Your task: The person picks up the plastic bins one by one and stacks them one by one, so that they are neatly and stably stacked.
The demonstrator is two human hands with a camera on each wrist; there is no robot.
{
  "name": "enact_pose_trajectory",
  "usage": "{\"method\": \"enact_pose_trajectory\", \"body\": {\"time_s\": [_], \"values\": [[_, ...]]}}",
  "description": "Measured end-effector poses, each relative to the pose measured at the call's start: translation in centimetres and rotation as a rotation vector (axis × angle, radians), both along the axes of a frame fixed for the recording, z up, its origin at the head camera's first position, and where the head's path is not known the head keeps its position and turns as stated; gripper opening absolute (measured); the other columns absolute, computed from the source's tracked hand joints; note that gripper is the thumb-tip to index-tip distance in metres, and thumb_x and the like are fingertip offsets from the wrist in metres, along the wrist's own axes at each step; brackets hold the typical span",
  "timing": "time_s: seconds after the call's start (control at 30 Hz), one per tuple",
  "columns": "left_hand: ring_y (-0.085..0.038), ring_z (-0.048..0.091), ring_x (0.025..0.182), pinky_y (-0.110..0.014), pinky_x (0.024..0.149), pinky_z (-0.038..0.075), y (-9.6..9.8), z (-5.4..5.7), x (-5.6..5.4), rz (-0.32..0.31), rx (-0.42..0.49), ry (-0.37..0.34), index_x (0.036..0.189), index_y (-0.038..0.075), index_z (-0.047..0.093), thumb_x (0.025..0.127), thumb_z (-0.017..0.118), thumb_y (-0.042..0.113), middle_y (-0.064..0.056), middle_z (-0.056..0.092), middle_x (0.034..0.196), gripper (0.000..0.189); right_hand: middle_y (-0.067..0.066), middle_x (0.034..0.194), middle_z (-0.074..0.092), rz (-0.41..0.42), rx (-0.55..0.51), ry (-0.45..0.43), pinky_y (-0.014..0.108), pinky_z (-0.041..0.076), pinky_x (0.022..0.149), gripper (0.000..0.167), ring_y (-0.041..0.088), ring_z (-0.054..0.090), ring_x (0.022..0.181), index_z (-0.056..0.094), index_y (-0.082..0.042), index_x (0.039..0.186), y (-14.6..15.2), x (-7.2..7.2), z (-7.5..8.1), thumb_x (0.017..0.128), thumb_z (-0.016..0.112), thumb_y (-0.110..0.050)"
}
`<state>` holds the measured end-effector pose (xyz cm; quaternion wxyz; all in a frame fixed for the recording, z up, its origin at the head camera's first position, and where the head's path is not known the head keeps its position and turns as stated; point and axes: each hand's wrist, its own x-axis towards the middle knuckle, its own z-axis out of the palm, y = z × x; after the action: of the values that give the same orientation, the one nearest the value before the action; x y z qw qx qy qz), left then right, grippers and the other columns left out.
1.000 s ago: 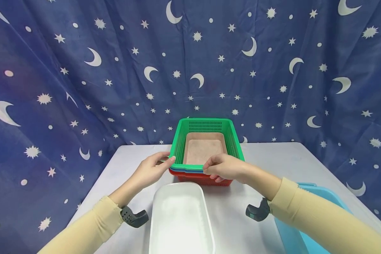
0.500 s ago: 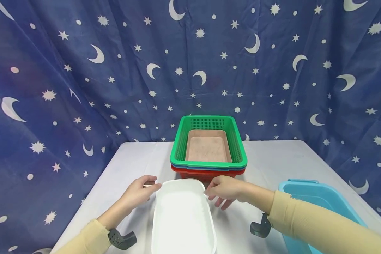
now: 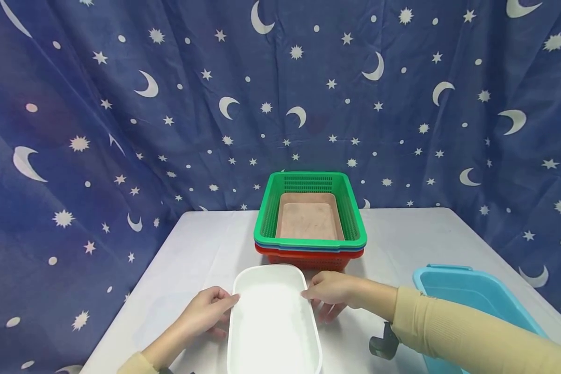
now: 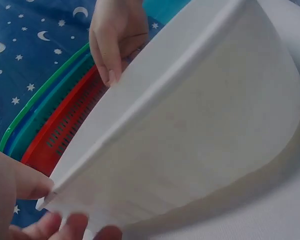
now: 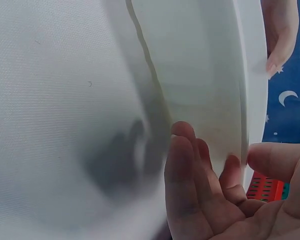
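A white plastic tub [image 3: 273, 332], rectangular with rounded corners, stands on the table in front of me. My left hand [image 3: 210, 311] holds its left rim, the thumb on top and the fingers below the edge. On the opposite side my right hand [image 3: 331, 292] pinches the right rim; in the right wrist view its thumb meets the rim, with bent fingers against the outer wall. Behind the tub is a stack of perforated baskets: a green basket [image 3: 308, 242] on top, blue between, and a red basket [image 3: 310, 259] below. A beige tray [image 3: 308, 221] lies inside the green one.
A light blue tub [image 3: 477, 285] stands at the right, partly covered by the right sleeve [image 3: 449, 317]. The white-covered table [image 3: 210, 234] ends at a dark blue curtain [image 3: 262, 67] with moons and stars.
Both hands have left the front rim of the stacked baskets and come back toward me. They have taken hold of the white tub's two sides.
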<state>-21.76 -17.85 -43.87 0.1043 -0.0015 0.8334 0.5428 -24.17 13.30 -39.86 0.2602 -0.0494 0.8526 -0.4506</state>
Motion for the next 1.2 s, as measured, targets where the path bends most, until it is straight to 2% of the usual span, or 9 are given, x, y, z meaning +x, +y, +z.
{"method": "enact_pose_trajectory", "body": {"time_s": [0.17, 0.5, 0.7, 0.8, 1.0, 1.2], "values": [[-0.022, 0.069, 0.073, -0.039, 0.061, 0.061, -0.6, 0.1, 0.0, -0.092, 0.025, -0.013, 0.095, 0.003, 0.062, 0.101, 0.063, 0.038, -0.009, 0.067, 0.084, 0.036, 0.011, 0.09, 0.067, 0.0, 0.008, 0.006, 0.039, 0.062, 0.061, 0.018, 0.027, 0.072, 0.069, 0.066, -0.003, 0.096, -0.1, -0.1, -0.1, 0.099, 0.068, -0.021], [-0.019, 0.062, 0.059, -0.035, 0.056, 0.056, -0.3, 0.6, 0.3, -0.15, 0.005, 0.022, 0.098, 0.003, 0.058, 0.101, 0.063, 0.029, -0.006, 0.064, 0.07, 0.027, 0.011, 0.092, 0.067, 0.02, 0.02, 0.001, 0.04, 0.062, 0.064, 0.015, 0.028, 0.073, 0.073, 0.065, -0.003, 0.097, -0.1, -0.2, 0.5, 0.1, 0.066, -0.018], [-0.02, 0.063, 0.06, -0.037, 0.058, 0.058, 0.1, 2.1, 0.1, -0.16, 0.022, 0.044, 0.104, 0.001, 0.055, 0.1, 0.063, 0.028, -0.007, 0.064, 0.072, 0.028, 0.011, 0.094, 0.069, 0.016, -0.032, -0.003, 0.041, 0.062, 0.066, 0.015, 0.031, 0.074, 0.074, 0.062, -0.003, 0.098, 0.4, 0.3, 1.1, 0.1, 0.065, -0.017], [-0.021, 0.065, 0.063, -0.038, 0.06, 0.059, 0.4, 2.8, 0.2, -0.17, 0.07, 0.028, 0.106, -0.001, 0.053, 0.1, 0.064, 0.027, -0.009, 0.065, 0.073, 0.031, 0.011, 0.094, 0.07, 0.017, -0.046, -0.005, 0.042, 0.062, 0.067, 0.016, 0.032, 0.074, 0.075, 0.062, -0.002, 0.099, 1.0, 0.8, 1.5, 0.1, 0.065, -0.018], [-0.018, 0.066, 0.059, -0.033, 0.059, 0.058, 0.7, 4.5, 0.9, -0.178, 0.205, -0.057, 0.108, 0.0, 0.053, 0.1, 0.065, 0.031, -0.009, 0.063, 0.081, 0.034, 0.012, 0.094, 0.069, 0.041, -0.062, -0.016, 0.042, 0.062, 0.069, 0.02, 0.032, 0.074, 0.076, 0.062, -0.002, 0.102, 1.8, 1.7, 2.9, 0.1, 0.065, -0.022], [-0.018, 0.066, 0.06, -0.033, 0.059, 0.059, 0.4, 6.3, 1.2, -0.24, 0.314, -0.085, 0.109, 0.001, 0.052, 0.101, 0.064, 0.029, -0.008, 0.059, 0.089, 0.031, 0.014, 0.093, 0.069, 0.055, -0.066, -0.026, 0.043, 0.062, 0.069, 0.022, 0.031, 0.073, 0.076, 0.06, -0.001, 0.099, 2.2, 2.8, 4.5, 0.101, 0.064, -0.023]]}}
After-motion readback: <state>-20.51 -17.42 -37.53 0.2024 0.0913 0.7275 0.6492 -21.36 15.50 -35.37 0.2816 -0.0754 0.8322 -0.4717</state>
